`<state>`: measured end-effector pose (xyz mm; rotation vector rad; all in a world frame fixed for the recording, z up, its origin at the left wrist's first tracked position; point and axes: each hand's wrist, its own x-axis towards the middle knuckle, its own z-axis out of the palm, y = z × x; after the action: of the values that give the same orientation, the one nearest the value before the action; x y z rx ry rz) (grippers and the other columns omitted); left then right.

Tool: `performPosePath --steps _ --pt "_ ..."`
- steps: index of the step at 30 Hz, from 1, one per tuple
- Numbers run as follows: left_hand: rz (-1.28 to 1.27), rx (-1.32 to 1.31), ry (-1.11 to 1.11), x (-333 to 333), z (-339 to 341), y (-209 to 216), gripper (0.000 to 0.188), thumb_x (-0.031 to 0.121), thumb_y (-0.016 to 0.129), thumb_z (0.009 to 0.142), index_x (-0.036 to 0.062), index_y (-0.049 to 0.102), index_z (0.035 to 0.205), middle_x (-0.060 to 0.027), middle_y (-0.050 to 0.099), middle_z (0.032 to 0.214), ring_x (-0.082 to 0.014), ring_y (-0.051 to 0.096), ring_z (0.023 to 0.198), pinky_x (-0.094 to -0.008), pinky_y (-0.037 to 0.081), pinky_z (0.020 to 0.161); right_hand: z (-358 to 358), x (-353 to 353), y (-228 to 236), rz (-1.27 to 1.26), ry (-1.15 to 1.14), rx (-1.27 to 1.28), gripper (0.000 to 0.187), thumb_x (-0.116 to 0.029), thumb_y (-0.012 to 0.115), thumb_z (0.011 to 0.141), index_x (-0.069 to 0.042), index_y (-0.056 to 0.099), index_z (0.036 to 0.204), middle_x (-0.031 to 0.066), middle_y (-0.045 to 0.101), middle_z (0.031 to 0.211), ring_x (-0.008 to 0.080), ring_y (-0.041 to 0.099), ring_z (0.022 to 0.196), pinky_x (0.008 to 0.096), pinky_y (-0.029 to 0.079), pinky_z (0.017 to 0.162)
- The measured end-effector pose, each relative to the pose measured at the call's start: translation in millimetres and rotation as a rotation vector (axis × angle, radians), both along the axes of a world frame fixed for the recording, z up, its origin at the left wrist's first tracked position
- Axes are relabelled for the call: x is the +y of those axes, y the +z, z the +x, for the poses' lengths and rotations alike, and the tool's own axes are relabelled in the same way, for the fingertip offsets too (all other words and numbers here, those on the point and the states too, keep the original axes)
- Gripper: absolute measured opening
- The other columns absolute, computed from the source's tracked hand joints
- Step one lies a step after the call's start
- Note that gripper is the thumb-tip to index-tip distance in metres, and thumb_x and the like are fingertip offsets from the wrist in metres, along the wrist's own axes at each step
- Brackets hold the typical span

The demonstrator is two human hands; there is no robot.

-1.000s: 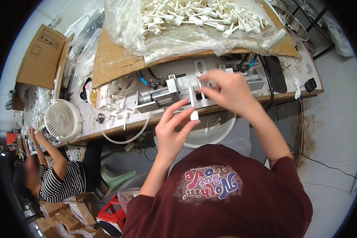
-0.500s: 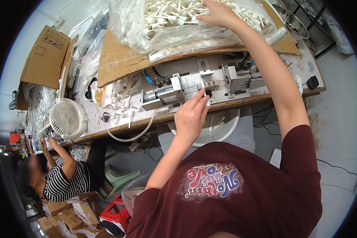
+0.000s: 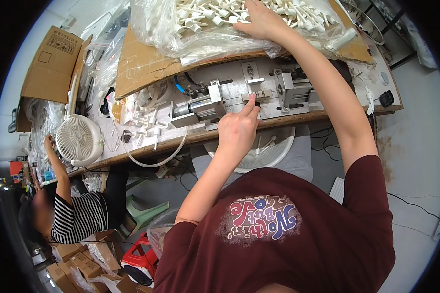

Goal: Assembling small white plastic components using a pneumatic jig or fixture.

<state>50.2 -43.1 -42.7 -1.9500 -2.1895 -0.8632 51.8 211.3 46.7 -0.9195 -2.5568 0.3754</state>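
Note:
My left hand [image 3: 238,129] is at the small metal clamping fixture [image 3: 255,95] near the table's front edge. Its index finger stretches forward onto the fixture's middle block; the other fingers are partly hidden, and nothing shows in the hand. My right hand [image 3: 265,22] reaches over the far pile of white plastic parts [image 3: 212,13], small cup-ended pieces with thin stems. Thumb and index finger are spread apart among them. The upper frame edge cuts off part of that hand. Metal cylinder units [image 3: 200,108] flank the fixture on both sides.
The parts lie in clear plastic film [image 3: 215,46] on a cardboard sheet [image 3: 146,73]. More white parts [image 3: 149,124] sit left of the fixture, beside a white fan [image 3: 79,140]. A round white basket [image 3: 274,155] is below the table edge. A co-worker [image 3: 78,215] sits at left.
My left index finger has moved up onto the fixture block, and the white piece under its fingers no longer shows. My right hand has shifted slightly left over the pile.

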Motion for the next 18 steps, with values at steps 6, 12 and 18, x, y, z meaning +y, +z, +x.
performPosePath --steps 6,12,18 --pt "-0.019 -0.017 0.005 -1.1 -0.3 1.1 0.025 0.015 0.076 0.073 0.0081 0.072 0.096 -0.0052 0.066 0.124 -0.0265 0.067 0.061 -0.0330 0.054 0.060 3.2 -19.7 -0.1 0.135 0.078 0.003 0.048 -0.028 0.064 0.084 -0.004 0.054 0.124 0.0181 0.060 0.118 0.0354 0.062 0.102 0.0442 0.051 0.088" --pt "-0.024 -0.001 0.005 -0.9 -1.2 1.4 0.025 0.014 0.076 0.072 0.0084 0.072 0.097 -0.0050 0.066 0.124 -0.0263 0.067 0.061 -0.0330 0.054 0.060 9.3 -19.8 -22.2 0.321 0.240 0.040 0.038 -0.030 0.058 0.090 -0.015 0.058 0.125 0.0091 0.063 0.117 0.0288 0.066 0.093 0.0410 0.053 0.083" --pt "-0.030 -0.003 -0.003 -0.8 -1.3 1.1 0.025 0.013 0.076 0.072 0.0087 0.072 0.097 -0.0049 0.066 0.124 -0.0263 0.067 0.062 -0.0330 0.054 0.060 13.2 -8.9 -26.9 0.231 0.329 0.301 0.036 -0.025 0.063 0.087 -0.008 0.060 0.119 0.0135 0.064 0.111 0.0268 0.065 0.092 0.0380 0.053 0.081"
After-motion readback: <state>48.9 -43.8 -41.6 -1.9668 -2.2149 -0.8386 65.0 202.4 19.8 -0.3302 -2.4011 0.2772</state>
